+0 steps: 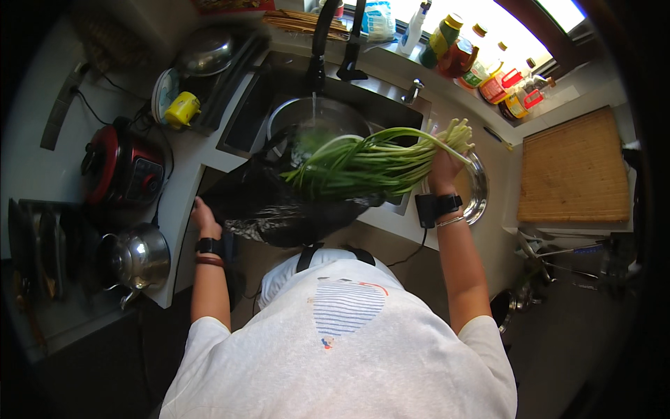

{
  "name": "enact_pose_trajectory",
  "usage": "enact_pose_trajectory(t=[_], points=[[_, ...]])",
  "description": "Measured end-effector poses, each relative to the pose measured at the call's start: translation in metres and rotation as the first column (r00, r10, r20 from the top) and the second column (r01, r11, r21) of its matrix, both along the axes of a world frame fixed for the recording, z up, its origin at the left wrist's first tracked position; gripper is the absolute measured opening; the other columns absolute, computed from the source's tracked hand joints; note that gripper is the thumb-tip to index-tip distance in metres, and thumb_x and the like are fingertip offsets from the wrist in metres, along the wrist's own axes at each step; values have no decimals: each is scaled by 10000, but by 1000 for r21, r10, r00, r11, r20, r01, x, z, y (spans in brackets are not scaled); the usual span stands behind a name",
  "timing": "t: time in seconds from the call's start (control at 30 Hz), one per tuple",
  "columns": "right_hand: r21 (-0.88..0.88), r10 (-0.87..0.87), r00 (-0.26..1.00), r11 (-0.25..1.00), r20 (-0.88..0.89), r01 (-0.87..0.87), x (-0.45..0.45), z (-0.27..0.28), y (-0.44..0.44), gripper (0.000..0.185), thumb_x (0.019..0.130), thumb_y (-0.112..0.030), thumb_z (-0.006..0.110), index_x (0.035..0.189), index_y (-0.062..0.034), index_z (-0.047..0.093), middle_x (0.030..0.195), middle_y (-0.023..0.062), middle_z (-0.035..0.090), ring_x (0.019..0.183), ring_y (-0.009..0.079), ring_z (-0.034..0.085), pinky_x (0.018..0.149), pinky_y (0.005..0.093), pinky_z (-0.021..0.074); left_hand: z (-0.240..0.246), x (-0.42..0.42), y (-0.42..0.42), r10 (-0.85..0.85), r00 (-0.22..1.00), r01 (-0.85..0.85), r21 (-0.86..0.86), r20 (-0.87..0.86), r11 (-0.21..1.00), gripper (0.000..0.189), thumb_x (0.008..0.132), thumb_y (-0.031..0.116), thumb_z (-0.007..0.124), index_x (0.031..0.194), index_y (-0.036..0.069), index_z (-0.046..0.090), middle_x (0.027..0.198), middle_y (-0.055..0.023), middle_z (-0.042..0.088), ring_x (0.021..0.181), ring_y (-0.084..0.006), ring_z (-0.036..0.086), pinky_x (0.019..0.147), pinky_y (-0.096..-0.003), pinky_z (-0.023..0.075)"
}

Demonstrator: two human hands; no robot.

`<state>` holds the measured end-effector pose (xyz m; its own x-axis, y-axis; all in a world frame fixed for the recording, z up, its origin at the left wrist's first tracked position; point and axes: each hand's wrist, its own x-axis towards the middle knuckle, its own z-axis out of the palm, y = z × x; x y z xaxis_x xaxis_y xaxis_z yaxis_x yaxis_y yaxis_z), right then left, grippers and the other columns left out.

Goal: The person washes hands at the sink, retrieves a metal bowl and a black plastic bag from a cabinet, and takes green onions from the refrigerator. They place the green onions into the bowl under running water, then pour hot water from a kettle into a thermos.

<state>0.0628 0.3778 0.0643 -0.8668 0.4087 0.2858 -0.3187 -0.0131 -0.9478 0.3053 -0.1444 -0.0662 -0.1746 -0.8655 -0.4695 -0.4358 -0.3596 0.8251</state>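
My right hand (445, 166) grips a bunch of long green leafy stalks (377, 160) by their pale ends, at the right side of the sink. The leaves reach left over a black plastic bag (282, 209), and some lie in front of the basin. My left hand (205, 217) holds the bag's left end near the counter's edge. Behind the leaves, a round metal basin (277, 111) stands in the sink (243, 112), and water runs into it from a black faucet (315, 73).
A metal bowl (479, 191) lies right of the sink, and a wooden cutting board (576, 167) is farther right. On the left are a red electric cooker (125, 167), a steel kettle (141, 255) and a yellow cup (182, 109). Bottles (442, 39) line the windowsill.
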Motion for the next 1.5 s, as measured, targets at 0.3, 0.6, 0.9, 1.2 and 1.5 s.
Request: enact_pose_trajectory(t=[0.3, 0.6, 0.9, 1.2, 1.5], points=[[244, -248, 965, 944, 83, 222, -59, -42, 6, 567, 734, -122, 822, 1216, -17, 543, 1072, 108, 672, 938, 197, 647, 858, 346, 526, 40, 68, -65, 198, 834, 48, 424, -516, 904, 542, 1005, 483, 462, 1296, 44, 592, 1288, -112, 629, 1123, -305, 615, 1003, -446, 473], [543, -562, 762, 769, 321, 338, -106, -127, -74, 860, 611, -302, 891, 1293, 8, 469, 1198, 192, 645, 1070, 339, 642, 956, 398, 493, 145, 40, -46, 137, 654, 193, 340, -744, 921, 477, 1004, 426, 510, 1267, 40, 609, 1243, -92, 655, 1120, -255, 626, 988, -391, 490], [258, 238, 598, 738, 765, -623, -88, -224, -128, 735, 699, -204, 868, 1320, 8, 536, 1362, 144, 537, 1275, 255, 477, 1076, 358, 364, 197, 16, -28, 213, 619, 186, 405, -756, 895, 478, 1002, 423, 512, 1285, 47, 598, 1272, -113, 637, 1154, -281, 606, 1011, -411, 482], [173, 416, 541, 654, 731, -736, 35, -58, -132, 519, 905, -294, 704, 1302, -9, 528, 1092, 89, 617, 979, 153, 565, 839, 275, 463, 167, -22, 10, -551, 534, 139, -577, -641, 805, 589, 971, 414, 555, 1397, 18, 461, 1385, -134, 539, 1229, -297, 554, 1057, -433, 446], [-333, 792, 334, 541, 511, -772, 86, 13, -132, 837, 839, -144, 792, 1500, -40, 290, 1135, 74, 615, 993, 141, 594, 850, 254, 505, 139, -47, 23, -167, 434, 308, -28, -885, 951, 558, 990, 447, 497, 1371, 40, 515, 1341, -144, 575, 1214, -305, 560, 1061, -448, 427]])
